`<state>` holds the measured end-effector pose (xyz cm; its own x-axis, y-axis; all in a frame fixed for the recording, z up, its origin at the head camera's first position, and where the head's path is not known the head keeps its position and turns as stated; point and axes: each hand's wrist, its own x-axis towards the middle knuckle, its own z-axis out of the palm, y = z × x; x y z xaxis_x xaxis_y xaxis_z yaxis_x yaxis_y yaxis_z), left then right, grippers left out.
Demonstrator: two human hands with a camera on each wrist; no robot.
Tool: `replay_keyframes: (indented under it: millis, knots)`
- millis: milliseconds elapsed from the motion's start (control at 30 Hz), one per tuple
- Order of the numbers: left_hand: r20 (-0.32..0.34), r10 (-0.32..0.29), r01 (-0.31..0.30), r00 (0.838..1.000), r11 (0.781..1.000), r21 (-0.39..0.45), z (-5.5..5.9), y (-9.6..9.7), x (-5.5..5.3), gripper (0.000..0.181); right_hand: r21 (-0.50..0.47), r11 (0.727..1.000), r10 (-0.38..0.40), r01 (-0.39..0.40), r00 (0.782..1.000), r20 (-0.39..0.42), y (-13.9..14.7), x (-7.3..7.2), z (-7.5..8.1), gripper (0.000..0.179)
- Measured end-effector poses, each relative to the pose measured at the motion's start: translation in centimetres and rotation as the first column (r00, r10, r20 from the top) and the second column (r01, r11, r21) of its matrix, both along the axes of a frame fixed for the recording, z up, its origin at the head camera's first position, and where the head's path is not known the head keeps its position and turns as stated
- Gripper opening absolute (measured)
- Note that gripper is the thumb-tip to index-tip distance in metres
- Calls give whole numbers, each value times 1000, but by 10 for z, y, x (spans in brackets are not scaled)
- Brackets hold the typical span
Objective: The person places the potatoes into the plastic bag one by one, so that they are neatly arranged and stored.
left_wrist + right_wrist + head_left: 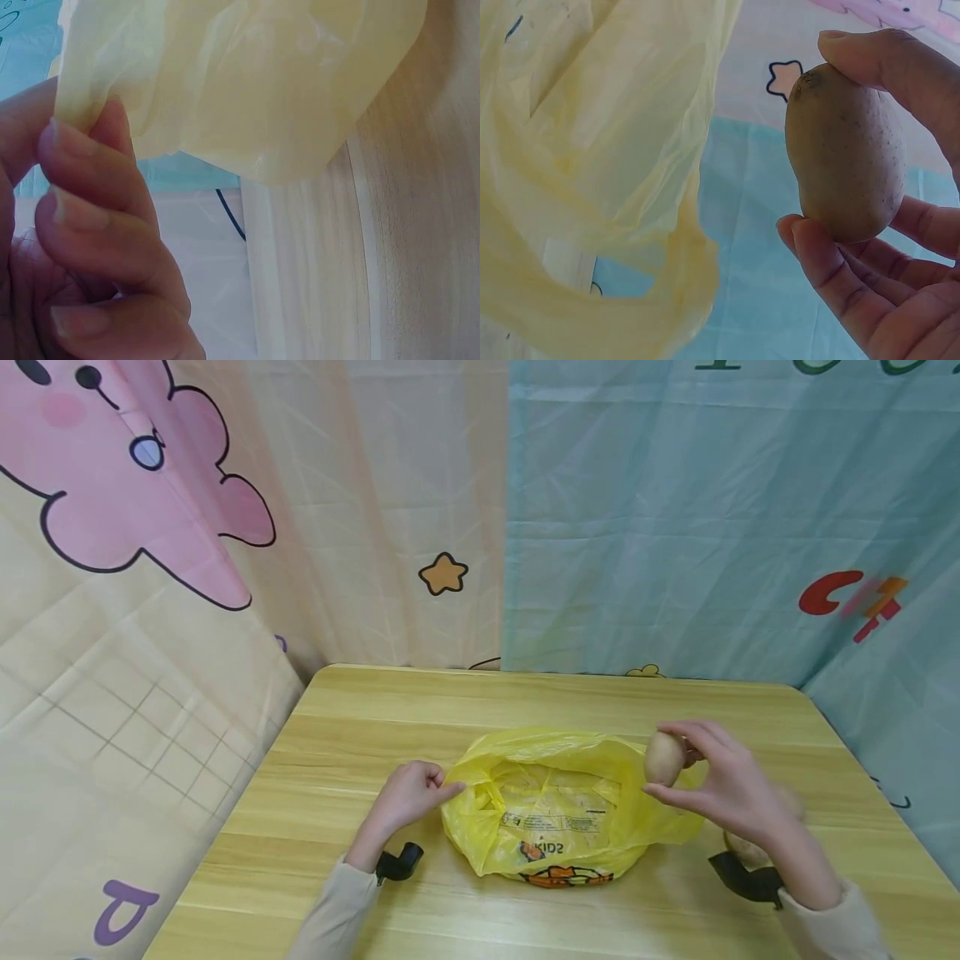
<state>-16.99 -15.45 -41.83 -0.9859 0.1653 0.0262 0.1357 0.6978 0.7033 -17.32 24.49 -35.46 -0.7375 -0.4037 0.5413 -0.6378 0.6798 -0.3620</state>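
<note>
A yellow plastic bag [558,814] lies on the table with its mouth spread wide toward the head camera. My left hand [408,797] pinches the bag's left rim between thumb and forefinger; the left wrist view shows the thin plastic [247,90] caught there and the other fingers curled. Above the bag's right edge, my right hand [727,777] holds a potato [664,758]. In the right wrist view the potato [847,154] sits between thumb and fingertips at its two ends, beside the bag [630,150].
More potatoes [746,850] lie on the wooden table [360,710] at the right, partly hidden behind my right wrist. Black wrist mounts [401,862] show at both wrists. Printed curtains [390,510] hang behind the table and along both its sides.
</note>
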Motion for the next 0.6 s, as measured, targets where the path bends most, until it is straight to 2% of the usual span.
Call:
replay_keyframes:
  millis: [600]
  knots:
    - [-4, 0, 0, 1000, 1000, -3, 0, 0, 0, 43, 8, 996, 90, -91, 991, 99, -27, -9, -9, 73]
